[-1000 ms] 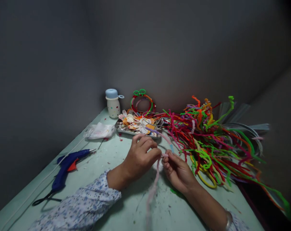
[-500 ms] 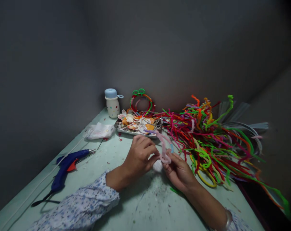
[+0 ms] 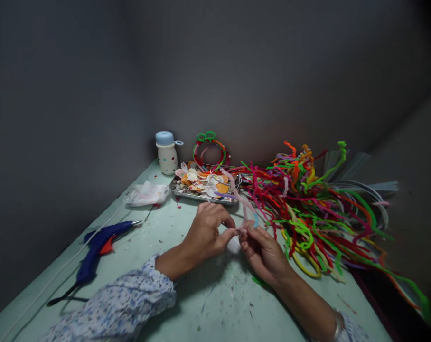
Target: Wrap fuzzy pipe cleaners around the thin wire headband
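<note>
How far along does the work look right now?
Apparently done: a colourful fuzzy ring standing by the metal tray. In hand: a pink fuzzy stem, pinched between left hand and right hand. Seemingly left: its loose end, sticking up unwound. How much of the stem pile is needed can't be told.

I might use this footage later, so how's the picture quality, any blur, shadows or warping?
Head view: dim, the wall dark and featureless; soft shadows under the left hand; pink stem slightly blurred; clear strips at right smeared, apparently stretched; corners darkened.
</note>
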Tool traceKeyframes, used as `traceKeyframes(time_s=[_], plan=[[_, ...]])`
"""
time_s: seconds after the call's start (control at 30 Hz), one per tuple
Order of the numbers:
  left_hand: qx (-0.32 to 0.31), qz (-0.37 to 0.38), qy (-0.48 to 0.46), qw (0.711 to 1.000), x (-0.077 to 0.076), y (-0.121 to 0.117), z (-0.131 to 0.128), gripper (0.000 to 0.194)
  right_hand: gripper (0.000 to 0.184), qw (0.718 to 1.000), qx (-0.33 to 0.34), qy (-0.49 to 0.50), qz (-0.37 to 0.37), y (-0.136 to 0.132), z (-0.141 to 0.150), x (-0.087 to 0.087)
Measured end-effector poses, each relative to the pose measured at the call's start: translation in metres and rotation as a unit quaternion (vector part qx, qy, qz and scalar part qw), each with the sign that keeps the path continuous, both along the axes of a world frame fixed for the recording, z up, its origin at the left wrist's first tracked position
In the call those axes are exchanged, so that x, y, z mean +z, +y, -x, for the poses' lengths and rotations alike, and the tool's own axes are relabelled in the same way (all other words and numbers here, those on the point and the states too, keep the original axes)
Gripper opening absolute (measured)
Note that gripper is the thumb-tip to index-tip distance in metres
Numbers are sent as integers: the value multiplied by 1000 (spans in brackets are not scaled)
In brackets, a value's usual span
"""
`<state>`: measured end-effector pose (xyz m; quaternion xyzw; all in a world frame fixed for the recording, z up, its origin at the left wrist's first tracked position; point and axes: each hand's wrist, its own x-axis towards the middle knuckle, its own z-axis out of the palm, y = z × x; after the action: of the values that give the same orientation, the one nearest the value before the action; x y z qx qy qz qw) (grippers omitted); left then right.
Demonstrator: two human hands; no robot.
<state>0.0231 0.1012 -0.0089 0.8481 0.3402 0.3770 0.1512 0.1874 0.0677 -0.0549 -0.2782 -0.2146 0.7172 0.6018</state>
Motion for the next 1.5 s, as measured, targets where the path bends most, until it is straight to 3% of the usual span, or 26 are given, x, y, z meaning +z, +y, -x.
traceKeyframes(time_s=[1.03, 1.3, 1.5], plan=[[46, 16, 4, 999, 2, -4, -3, 10, 15, 1000, -10, -18, -4, 0, 2, 1], [30, -92, 3, 995, -4, 0, 1, 4, 18, 999, -34, 15, 30, 5, -1, -3], [11, -170, 23, 985, -10, 0, 1, 15, 20, 998, -34, 18, 39, 4, 0, 0]])
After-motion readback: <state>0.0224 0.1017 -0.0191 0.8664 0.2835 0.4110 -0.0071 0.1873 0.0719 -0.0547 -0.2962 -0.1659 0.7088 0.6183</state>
